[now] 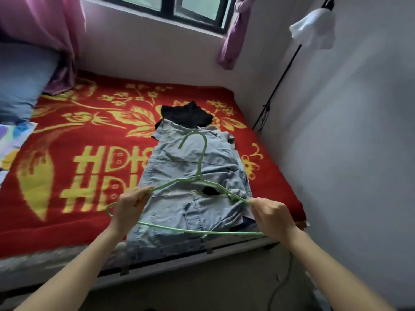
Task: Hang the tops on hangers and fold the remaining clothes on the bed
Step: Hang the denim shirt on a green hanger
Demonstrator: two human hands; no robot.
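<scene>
While both hands — left hand (129,206), right hand (270,213) — grip the green hanger (198,173) ends, I'd feed one arm into the denim top's (190,176) neck first, tilted.

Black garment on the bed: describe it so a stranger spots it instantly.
Find the red blanket with yellow flowers. A long pale blue garment lies on its right half; the black garment sits at its far end, nearer the window. It is black and bunched, not pale.
</scene>
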